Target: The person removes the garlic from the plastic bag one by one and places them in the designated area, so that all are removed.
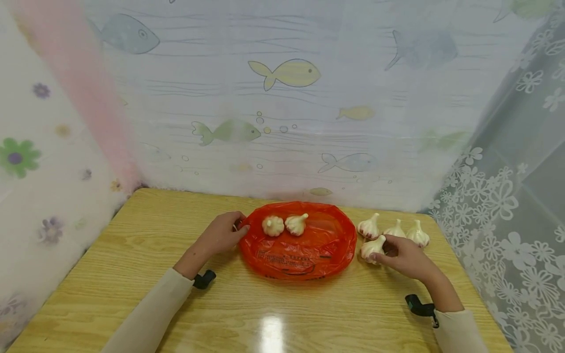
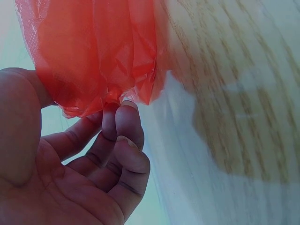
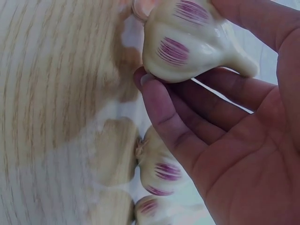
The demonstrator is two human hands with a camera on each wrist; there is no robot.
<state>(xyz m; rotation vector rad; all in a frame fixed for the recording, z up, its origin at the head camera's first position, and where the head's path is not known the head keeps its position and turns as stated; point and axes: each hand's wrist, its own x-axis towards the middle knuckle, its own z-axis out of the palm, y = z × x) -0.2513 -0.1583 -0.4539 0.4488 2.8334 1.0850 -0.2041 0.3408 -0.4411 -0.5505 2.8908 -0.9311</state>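
An oval tray covered in red plastic (image 1: 326,240) sits at mid-table with two garlic bulbs (image 1: 295,224) on its left part. My left hand (image 1: 222,233) grips its left edge; in the left wrist view the thumb goes behind the red plastic (image 2: 93,47) and curled fingers touch its lower edge. To the right of the tray, my right hand (image 1: 403,257) holds a garlic bulb (image 1: 372,250) between thumb and fingers. The right wrist view shows purple streaks on this held bulb (image 3: 171,49). Behind that hand stand three more garlic bulbs (image 1: 368,226).
The wooden table (image 1: 273,304) extends around the tray. A fish-patterned sheet (image 1: 282,122) hangs along the back edge, and a lace curtain with white flowers (image 1: 494,211) borders the right side. Each wrist wears a small black camera (image 1: 419,306).
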